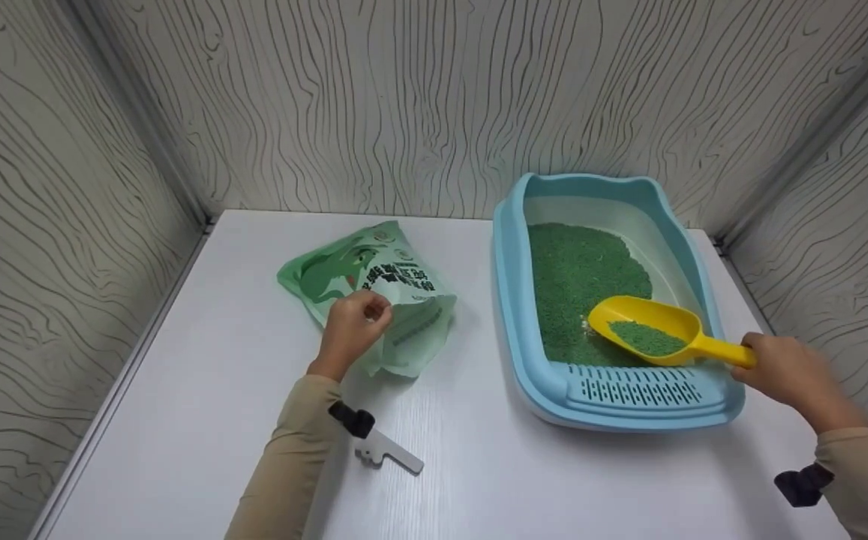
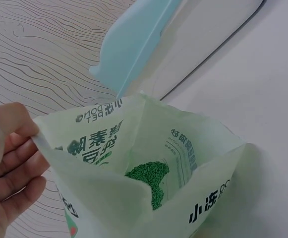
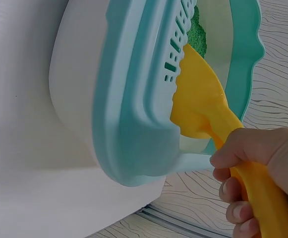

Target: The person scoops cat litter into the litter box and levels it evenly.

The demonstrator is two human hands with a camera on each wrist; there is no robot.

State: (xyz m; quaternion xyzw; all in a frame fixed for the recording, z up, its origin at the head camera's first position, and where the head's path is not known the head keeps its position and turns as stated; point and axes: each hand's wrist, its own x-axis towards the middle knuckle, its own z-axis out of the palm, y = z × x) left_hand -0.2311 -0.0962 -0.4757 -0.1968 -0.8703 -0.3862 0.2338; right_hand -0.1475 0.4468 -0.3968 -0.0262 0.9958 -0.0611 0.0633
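I've got the left hand on my feed pinching the rim of a pale green bag, thumb against a finger, the others loosely curled. The bag's mouth gapes just right of those fingertips, green pellets down inside. Over on the right hand, fingers are wrapped round the handle of a yellow scoop. Its bowl sits left of them with a load of pellets, over the blue tray; can't tell if it's touching the green litter there.
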